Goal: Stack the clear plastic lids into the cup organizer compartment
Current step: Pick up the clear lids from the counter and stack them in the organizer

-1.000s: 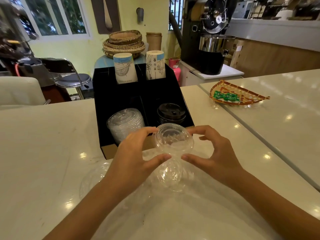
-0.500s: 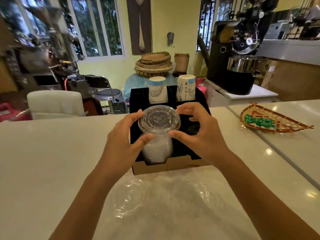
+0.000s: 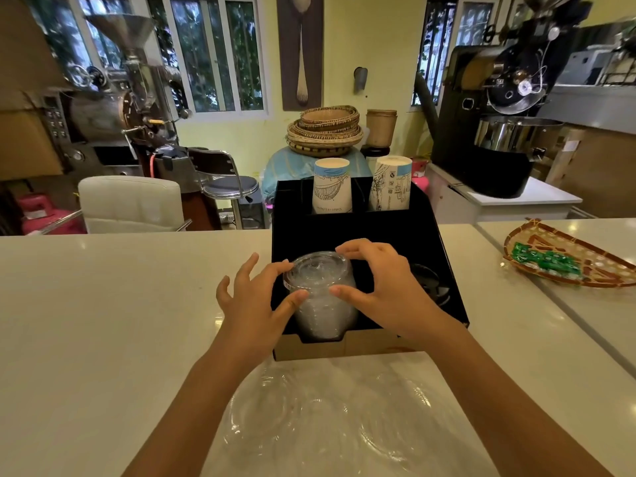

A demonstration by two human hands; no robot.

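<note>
A black cup organizer (image 3: 361,232) stands on the white counter in front of me. Its front-left compartment holds a tall stack of clear plastic lids (image 3: 321,318). The top clear lid (image 3: 318,270) sits on that stack, pinched at its rim from both sides. My left hand (image 3: 253,304) touches its left edge with thumb and forefinger, the other fingers spread. My right hand (image 3: 382,287) curls over its right edge. More loose clear lids (image 3: 261,418) lie on the counter near me.
Black lids (image 3: 430,284) fill the front-right compartment, partly hidden by my right hand. Two paper cup stacks (image 3: 332,187) (image 3: 390,184) stand in the back compartments. A woven tray (image 3: 568,259) with green packets lies on the counter to the right.
Both hands carried a clear lid from the counter up over the front-left compartment and lowered it onto the stack. My view has risen and moved closer.
</note>
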